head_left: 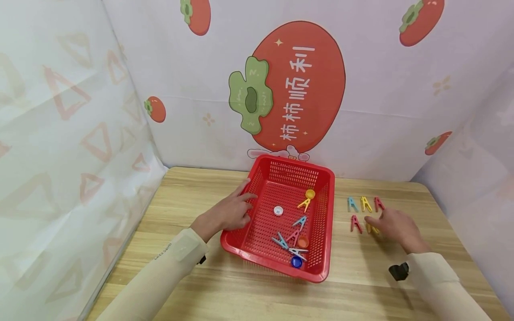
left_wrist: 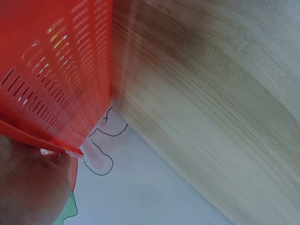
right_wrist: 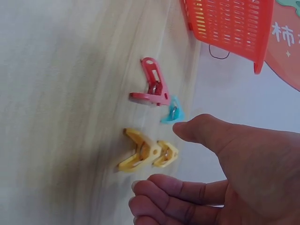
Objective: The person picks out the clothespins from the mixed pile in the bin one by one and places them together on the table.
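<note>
Printed backdrop (head_left: 373, 89) behind wooden table (head_left: 241, 292)

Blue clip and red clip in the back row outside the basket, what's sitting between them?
In the head view, a yellow clip lies on the table between the blue clip and the red clip.

Right grip (right_wrist: 253, 173) parted near two yellow clips (right_wrist: 147, 152), red clip (right_wrist: 162, 95), blue clip (right_wrist: 177, 112); red basket (right_wrist: 225, 23) toward top.

Bright, diffuse light; soft shadow on the table (head_left: 349, 272) beside the right hand (head_left: 395, 226); wrist views dimmer, slightly blurred.
</note>
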